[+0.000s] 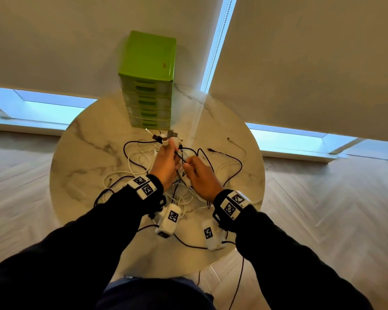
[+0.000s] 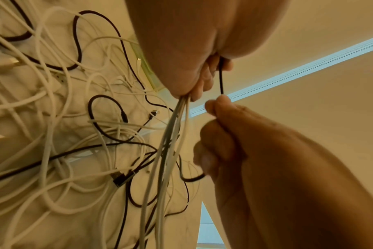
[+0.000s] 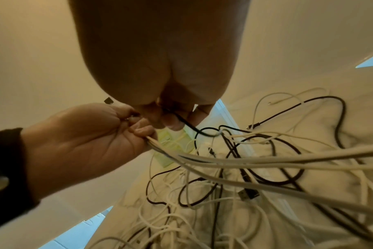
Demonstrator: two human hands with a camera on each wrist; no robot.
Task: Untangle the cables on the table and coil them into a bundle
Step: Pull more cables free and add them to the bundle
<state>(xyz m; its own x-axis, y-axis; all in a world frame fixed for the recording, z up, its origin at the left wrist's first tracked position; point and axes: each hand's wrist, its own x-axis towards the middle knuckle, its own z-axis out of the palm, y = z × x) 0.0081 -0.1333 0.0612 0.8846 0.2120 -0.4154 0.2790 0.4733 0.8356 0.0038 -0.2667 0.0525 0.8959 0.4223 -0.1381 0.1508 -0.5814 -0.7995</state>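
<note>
A tangle of white and black cables (image 1: pixel 184 175) lies across the round marble table (image 1: pixel 81 157). My left hand (image 1: pixel 166 161) grips a bunch of several cable ends, their plugs (image 1: pixel 164 137) sticking out past the fingers. In the left wrist view the gathered strands (image 2: pixel 170 138) hang down from that fist. My right hand (image 1: pixel 201 175) sits just to the right and pinches a single black cable (image 2: pixel 221 79) that runs up into the left hand (image 3: pixel 79 143). In the right wrist view that black cable (image 3: pixel 187 125) leaves the right fingertips (image 3: pixel 172 122) toward the pile.
A green drawer unit (image 1: pixel 149 81) stands at the table's far edge, right behind the hands. Loose cable ends reach toward the right rim (image 1: pixel 231 139). White tagged adapters (image 1: pixel 169 219) lie near the front edge, and a black cable (image 1: pixel 239 280) hangs off it.
</note>
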